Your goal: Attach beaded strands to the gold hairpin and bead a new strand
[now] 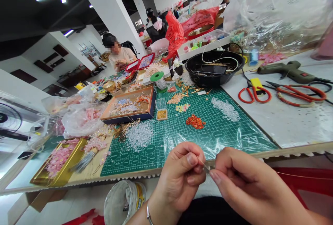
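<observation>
A thin, pale gold wire (204,164) runs between my two hands just in front of the table edge. My left hand (179,176) is closed, pinching one part of it between thumb and forefinger. Close beside it, my right hand (241,180) pinches the wire too, and a long length trails off to the right. Beyond the hands lies a green cutting mat (179,141) under clear plastic. On it are a heap of orange-red beads (195,122), clear beads (139,135) at the left and more clear beads (225,109) at the right.
A box (127,114) of beaded pieces and a gold tray (62,176) of pink petals stand left. Right are red-handled scissors (255,95), pliers (301,93), a glue gun (288,70) and a black bowl (213,77). A bucket (121,200) stands below. Another person (121,55) sits across.
</observation>
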`<action>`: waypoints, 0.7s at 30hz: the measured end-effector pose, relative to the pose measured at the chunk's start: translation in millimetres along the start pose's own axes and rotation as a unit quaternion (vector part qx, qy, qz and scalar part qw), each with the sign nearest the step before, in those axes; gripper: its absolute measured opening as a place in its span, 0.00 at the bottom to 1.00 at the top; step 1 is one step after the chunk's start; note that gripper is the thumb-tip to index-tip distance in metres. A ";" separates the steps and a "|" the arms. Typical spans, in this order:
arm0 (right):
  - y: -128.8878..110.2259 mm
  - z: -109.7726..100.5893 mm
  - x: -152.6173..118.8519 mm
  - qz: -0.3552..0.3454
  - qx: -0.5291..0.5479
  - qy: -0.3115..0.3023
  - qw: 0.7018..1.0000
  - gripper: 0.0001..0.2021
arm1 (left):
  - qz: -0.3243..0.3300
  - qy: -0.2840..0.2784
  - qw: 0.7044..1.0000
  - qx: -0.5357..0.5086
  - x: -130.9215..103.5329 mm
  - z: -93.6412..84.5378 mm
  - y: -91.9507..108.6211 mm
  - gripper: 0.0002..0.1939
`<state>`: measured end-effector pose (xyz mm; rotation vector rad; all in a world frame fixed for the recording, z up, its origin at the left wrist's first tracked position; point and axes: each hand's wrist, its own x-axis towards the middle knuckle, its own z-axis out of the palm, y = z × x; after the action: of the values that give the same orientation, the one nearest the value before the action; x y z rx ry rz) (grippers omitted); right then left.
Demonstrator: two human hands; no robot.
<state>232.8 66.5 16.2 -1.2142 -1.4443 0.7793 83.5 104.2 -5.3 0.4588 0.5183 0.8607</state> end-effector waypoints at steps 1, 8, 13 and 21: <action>-0.6 -0.5 1.4 0.009 0.013 -0.017 1.000 0.18 | -0.005 -0.004 1.000 -0.001 0.0 -0.2 0.5 0.09; 3.1 -2.8 4.3 0.103 0.081 -0.063 0.989 0.21 | -0.026 -0.036 0.999 0.002 -0.4 -1.5 3.0 0.09; 5.4 -5.9 4.7 0.105 0.080 -0.078 0.988 0.19 | -0.040 -0.044 0.998 0.000 -0.3 -2.7 2.6 0.10; 35.0 -1.1 -5.7 0.071 0.069 -0.123 0.987 0.16 | 0.198 0.006 0.946 0.256 -9.1 5.3 1.9 0.06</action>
<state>243.0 70.4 -17.5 -1.1538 -1.4852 1.1420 80.6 97.1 2.1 1.0605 0.6753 1.1130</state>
